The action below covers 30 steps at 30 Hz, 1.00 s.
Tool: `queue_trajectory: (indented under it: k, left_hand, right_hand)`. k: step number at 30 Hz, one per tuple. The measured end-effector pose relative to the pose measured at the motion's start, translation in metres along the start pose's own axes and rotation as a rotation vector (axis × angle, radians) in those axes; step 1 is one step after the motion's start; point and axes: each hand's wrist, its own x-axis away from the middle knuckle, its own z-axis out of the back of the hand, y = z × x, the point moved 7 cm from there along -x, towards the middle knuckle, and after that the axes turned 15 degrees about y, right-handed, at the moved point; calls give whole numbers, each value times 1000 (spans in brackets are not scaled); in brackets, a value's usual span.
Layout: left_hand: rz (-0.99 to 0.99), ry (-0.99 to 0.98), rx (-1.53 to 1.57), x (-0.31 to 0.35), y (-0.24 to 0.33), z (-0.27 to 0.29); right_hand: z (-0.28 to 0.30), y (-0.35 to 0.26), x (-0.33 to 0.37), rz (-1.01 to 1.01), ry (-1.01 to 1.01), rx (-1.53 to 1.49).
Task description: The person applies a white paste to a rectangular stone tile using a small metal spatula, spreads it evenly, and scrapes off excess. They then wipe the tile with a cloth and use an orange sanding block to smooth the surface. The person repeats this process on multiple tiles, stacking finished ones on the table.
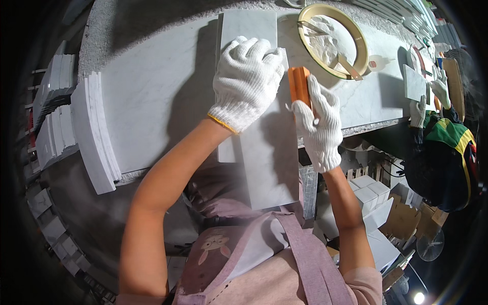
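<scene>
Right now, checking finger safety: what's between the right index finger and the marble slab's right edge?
The head view shows an orange block in the right hand.

The left hand in its white knit glove (247, 84) covers the far end of the upper grey-white marble slab (272, 170), which itself hides part of the pale rectangular slab beneath (230, 152). The right hand's white-gloved fingers (317, 94) conceal the lower end of the ridged orange block (300, 84). Whether the white mass (328, 40) inside the round cream basin (362, 38) is paste or powder cannot be told. The picture's lower edge cuts off both pink sleeves (363, 285).
</scene>
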Motion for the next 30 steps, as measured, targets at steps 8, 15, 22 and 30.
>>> queue_trajectory:
  k: [8, 15, 22, 30]
  left_hand:
    - [-37, 38, 12, -5, 5, 2]
    - [17, -29, -11, -5, 5, 6]
    - [37, -45, 15, -4, 3, 3]
    - [39, -86, -22, -4, 5, 6]
  right_hand:
    - [42, -16, 65, -1, 13, -234]
    - [-22, -15, -47, -88, -16, -167]
    - [31, -15, 48, 69, -60, -212]
    - [-20, -32, -51, 197, 54, -38]
